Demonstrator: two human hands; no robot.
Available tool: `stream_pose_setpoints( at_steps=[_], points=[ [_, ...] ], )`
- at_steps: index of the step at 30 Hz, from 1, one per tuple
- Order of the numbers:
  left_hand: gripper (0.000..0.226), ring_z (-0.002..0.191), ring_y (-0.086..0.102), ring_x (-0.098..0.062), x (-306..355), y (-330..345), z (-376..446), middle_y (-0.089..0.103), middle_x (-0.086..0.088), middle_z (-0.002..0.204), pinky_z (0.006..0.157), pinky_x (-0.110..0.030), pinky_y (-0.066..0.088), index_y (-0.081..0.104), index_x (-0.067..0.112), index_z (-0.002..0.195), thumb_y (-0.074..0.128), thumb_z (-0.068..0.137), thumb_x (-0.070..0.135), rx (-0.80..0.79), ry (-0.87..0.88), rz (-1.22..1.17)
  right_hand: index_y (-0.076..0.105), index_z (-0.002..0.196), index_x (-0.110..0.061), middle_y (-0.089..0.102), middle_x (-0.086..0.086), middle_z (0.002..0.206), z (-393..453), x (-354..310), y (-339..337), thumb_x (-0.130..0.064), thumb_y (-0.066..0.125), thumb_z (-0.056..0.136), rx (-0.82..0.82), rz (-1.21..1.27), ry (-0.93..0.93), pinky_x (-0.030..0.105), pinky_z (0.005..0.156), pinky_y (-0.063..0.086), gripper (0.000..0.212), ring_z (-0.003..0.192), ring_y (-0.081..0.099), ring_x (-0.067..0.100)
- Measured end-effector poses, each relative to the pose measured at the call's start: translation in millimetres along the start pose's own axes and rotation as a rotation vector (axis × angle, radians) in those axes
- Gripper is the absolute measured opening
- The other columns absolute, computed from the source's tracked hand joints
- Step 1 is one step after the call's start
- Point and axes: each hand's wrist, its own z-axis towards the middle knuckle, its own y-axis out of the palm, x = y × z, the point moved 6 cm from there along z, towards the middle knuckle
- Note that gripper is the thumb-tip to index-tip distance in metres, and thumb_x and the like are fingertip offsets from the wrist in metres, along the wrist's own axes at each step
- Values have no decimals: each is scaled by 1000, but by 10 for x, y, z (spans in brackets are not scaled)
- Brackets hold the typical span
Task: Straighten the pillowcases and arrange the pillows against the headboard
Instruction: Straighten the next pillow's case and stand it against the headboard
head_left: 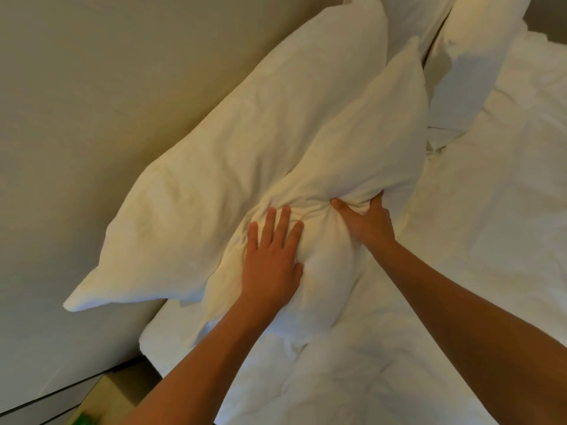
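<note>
A white front pillow (362, 154) leans on a larger white back pillow (221, 167), which rests against the beige headboard (92, 102). My left hand (270, 256) lies flat on the front pillow's lower part, fingers spread, pressing the cloth. My right hand (368, 222) pinches a bunched fold of the same pillowcase at its right edge, thumb on one side and fingers on the other. Two more white pillows (466, 72) stand further along the headboard at the top right.
A rumpled white duvet (491, 225) covers the bed to the right and below. At the lower left are a wooden bedside surface (113, 391) with something green on it and the wall panel beneath the headboard.
</note>
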Motion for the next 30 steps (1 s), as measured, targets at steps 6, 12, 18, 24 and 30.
stream_pose_setpoints(
  at_steps=[6,12,18,24,30],
  points=[
    [79,157,-13,-30,70,199,-265,-7,-5,171,125,-57,4,11,23,163,47,99,52,1,60,21,5,165,-38,6,-3,174,-464,-131,-153,-85,52,86,365,-270,-682,44,113,40,104,158,18,25],
    [85,157,-9,-30,-40,260,-501,-6,-6,171,127,-53,3,5,25,163,45,97,60,25,64,11,-8,162,-42,-12,-5,174,-195,-409,228,-97,14,81,49,-512,-575,64,123,21,100,161,-3,26],
    [90,157,-12,-30,-67,272,-688,-9,-5,171,127,-54,5,3,30,163,51,93,60,-16,19,-15,-4,163,-41,-15,-9,173,-191,-333,206,-93,26,82,-39,-524,-497,59,124,18,101,161,-8,23],
    [89,156,-19,-26,-14,274,-959,-18,-4,170,126,-54,3,-5,33,162,48,96,59,-86,-60,-61,6,165,-36,-2,0,175,-561,-101,32,-67,49,96,-109,-503,-486,51,123,27,87,161,5,25],
    [84,157,-11,-29,87,139,-1235,-16,-7,170,127,-51,4,0,31,163,47,98,57,-119,-110,-116,34,160,-28,22,-2,172,-1226,324,-325,-48,59,100,-144,-408,-493,42,118,36,68,153,32,25]
  ],
)
